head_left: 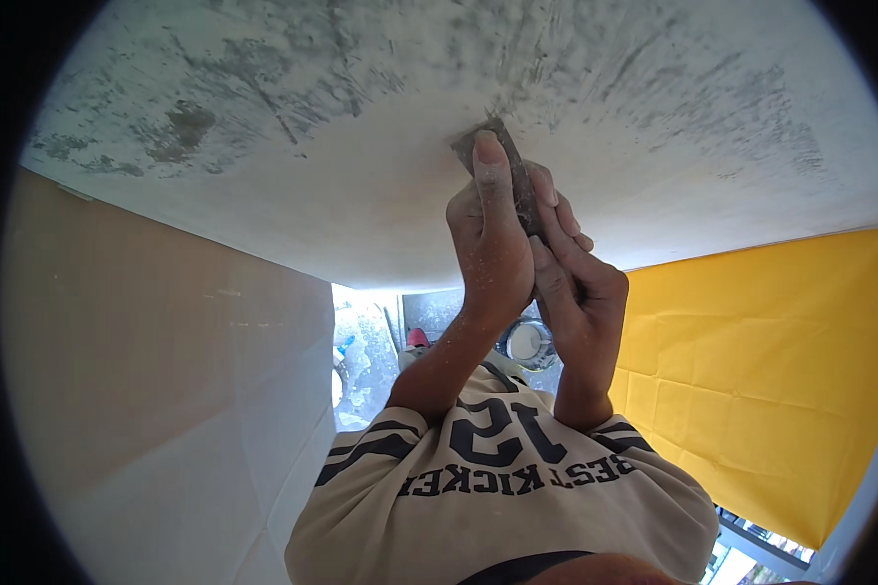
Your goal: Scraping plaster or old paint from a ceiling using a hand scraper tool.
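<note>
A piece of dark grey sandpaper (500, 132), flat and narrow, is pressed against the pale plastered surface (390, 195) above me. Whether it is folded or wrapped on a block I cannot tell. My left hand (493, 229) grips its near side, thumb stretched along the face. From the other side, my right hand (585, 278) is closed on its lower end, with the fingers running up along the back edge. Both hands are dusty and close together. Around the sandpaper the plaster is smooth and white, while darker streaks and patches mark the area farther out.
On the left stands a glossy light panel (166, 341). A yellow sheet (751, 370) with creases covers the right side. Far below, a round bucket (527, 343) with pale contents stands on the floor, near a pink shoe (417, 337).
</note>
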`<state>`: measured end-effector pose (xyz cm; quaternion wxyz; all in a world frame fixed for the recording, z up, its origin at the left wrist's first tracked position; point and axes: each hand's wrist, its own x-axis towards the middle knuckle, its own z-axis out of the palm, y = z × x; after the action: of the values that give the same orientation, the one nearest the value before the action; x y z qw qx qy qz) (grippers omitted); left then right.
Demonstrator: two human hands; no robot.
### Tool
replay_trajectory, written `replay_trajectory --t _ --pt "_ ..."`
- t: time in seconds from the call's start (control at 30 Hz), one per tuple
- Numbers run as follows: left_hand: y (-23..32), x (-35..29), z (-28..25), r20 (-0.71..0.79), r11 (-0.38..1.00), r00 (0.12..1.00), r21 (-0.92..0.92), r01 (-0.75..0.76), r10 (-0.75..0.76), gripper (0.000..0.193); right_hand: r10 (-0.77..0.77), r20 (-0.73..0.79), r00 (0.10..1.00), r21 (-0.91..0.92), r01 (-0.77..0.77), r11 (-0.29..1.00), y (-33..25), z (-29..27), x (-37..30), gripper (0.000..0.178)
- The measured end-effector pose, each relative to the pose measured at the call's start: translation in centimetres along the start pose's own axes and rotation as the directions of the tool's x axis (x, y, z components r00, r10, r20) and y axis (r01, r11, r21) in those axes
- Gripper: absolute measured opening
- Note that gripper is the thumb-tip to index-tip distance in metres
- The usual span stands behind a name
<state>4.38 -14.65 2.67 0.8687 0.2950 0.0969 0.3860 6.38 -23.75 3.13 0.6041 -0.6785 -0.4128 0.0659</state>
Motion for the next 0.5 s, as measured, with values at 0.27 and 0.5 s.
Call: replay_trajectory --t 0.27,0.5 --pt "1.8 0.8 0.4 -0.037 1.0 0.999 0.005 -0.018 0.019 0.061 0.127 0.009 0.992 -0.014 -0.127 0.992 -0.7 -0.7 -0.4 0.039" --pt "0.9 0.5 0.9 0.028 0.999 1.0 -0.045 -0.006 0.007 0.06 0.13 -0.009 0.992 -0.053 -0.13 0.99 -1.7 -0.6 -0.2 0.039"
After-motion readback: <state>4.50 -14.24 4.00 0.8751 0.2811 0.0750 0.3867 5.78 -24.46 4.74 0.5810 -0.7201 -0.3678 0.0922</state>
